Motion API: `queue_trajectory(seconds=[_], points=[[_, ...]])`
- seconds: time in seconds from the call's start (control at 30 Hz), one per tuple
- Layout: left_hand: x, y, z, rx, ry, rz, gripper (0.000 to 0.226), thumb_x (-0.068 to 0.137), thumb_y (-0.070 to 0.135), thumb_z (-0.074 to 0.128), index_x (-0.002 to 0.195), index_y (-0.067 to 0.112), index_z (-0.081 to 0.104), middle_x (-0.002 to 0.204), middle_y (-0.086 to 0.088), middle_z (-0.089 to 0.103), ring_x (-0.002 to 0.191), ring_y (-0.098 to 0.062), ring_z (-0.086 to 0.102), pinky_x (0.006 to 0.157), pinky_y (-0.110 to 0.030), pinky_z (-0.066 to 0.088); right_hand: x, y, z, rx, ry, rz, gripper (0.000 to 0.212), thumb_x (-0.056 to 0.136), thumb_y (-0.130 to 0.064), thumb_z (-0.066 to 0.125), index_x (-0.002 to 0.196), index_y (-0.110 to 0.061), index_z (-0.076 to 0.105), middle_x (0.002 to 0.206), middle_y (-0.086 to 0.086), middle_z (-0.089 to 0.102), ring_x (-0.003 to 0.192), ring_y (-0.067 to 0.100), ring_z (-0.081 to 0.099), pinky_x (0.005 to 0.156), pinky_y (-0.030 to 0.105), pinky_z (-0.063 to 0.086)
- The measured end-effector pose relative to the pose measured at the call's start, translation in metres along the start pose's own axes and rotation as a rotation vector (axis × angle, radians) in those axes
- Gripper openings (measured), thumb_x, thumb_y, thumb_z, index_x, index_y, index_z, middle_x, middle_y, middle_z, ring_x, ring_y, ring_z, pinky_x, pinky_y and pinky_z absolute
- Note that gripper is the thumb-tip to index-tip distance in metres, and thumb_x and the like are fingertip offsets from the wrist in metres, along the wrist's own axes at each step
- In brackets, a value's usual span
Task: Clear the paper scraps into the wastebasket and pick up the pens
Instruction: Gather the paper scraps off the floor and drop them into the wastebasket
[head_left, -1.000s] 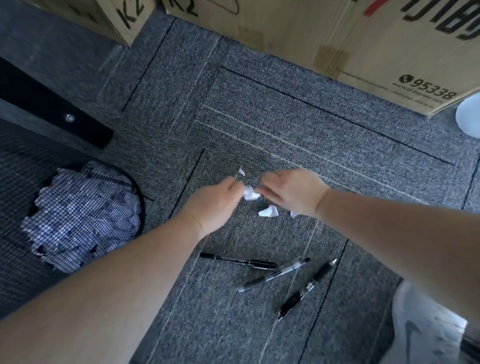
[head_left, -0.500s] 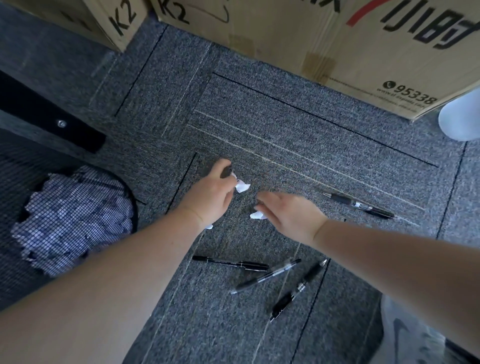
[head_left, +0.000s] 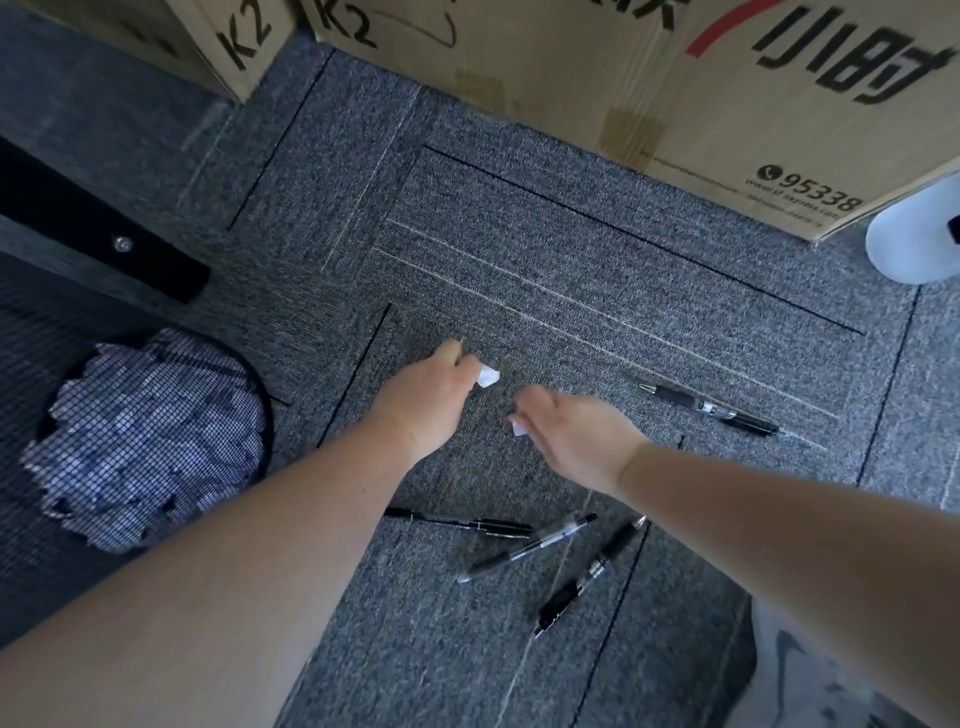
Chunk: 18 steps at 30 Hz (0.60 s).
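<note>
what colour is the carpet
Speckled grey carpet with thin dark and pale lines; head view.

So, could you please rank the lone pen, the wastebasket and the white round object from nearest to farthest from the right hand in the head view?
1. Lone pen, on the carpet just right of the right hand.
2. White round object, far right by the box.
3. Wastebasket, far left.

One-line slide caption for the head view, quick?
Each hand, left and right, pinches a paper scrap; four pens lie on carpet beside the wastebasket.

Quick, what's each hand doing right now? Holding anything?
Left hand: pinching a white paper scrap.
Right hand: fingertips closing on a smaller paper scrap.
</note>
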<state>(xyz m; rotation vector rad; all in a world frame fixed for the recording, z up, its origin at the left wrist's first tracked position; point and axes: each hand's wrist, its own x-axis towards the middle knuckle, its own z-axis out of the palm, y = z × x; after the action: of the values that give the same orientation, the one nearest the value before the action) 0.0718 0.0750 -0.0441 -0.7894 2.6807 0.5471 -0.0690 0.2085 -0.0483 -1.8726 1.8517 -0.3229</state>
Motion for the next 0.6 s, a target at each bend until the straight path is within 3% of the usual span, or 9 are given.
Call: queue_trajectory(seconds=[0.07,0.2,0.37,0.5,0.6], points=[[-0.009,-0.001,-0.001,-0.054,0.018,-0.041,0.025,0.09,0.002,0.05,0.115,0.004,0.051,0.109,-0.012,0.05,0.056,-0.014,0.051,0.051,-0.026,0.049,0.001,0.006,-0.009,0.048,0.042,0.141,0.036,0.097,-0.036,0.027,0.094,-0.008,0.05,0.06,0.001,0.052,0.046,0.019,0.055,0.04,0.029,0.048],[-0.034,-0.007,-0.005,-0.133,0.067,-0.102,0.02,0.093,0.003,0.047,0.111,-0.001,0.054,0.111,-0.018,0.051,0.048,-0.009,0.037,0.044,-0.017,0.028,-0.004,0.019,-0.018,0.088,0.001,0.323,0.025,0.099,-0.032,0.035,0.093,-0.01,0.046,0.062,-0.002,0.053,0.048,0.016,0.055,0.042,0.024,0.044],[-0.061,-0.013,-0.008,-0.153,0.078,-0.124,0.015,0.093,0.006,0.046,0.104,0.0,0.054,0.103,-0.013,0.052,0.058,-0.014,0.043,0.053,-0.024,0.031,-0.011,0.011,-0.022,0.045,-0.106,0.353,0.026,0.099,-0.035,0.037,0.091,-0.01,0.043,0.067,0.004,0.055,0.052,0.021,0.056,0.047,0.03,0.048],[-0.077,-0.012,0.0,-0.215,0.083,-0.139,0.008,0.091,0.005,0.047,0.091,0.001,0.055,0.09,-0.012,0.054,0.056,-0.014,0.039,0.051,-0.023,0.026,-0.012,0.001,-0.022,0.023,-0.133,0.344,0.025,0.1,-0.036,0.033,0.089,-0.013,0.038,0.06,0.001,0.051,0.048,0.02,0.053,0.045,0.032,0.049],[-0.084,-0.014,0.01,-0.242,0.051,-0.173,0.01,0.091,0.005,0.046,0.092,0.003,0.055,0.089,-0.007,0.053,0.052,-0.011,0.035,0.047,-0.023,0.024,-0.014,-0.001,-0.019,0.006,-0.121,0.331,0.017,0.1,-0.026,0.035,0.093,-0.011,0.041,0.06,-0.002,0.046,0.049,0.019,0.051,0.044,0.029,0.043]])
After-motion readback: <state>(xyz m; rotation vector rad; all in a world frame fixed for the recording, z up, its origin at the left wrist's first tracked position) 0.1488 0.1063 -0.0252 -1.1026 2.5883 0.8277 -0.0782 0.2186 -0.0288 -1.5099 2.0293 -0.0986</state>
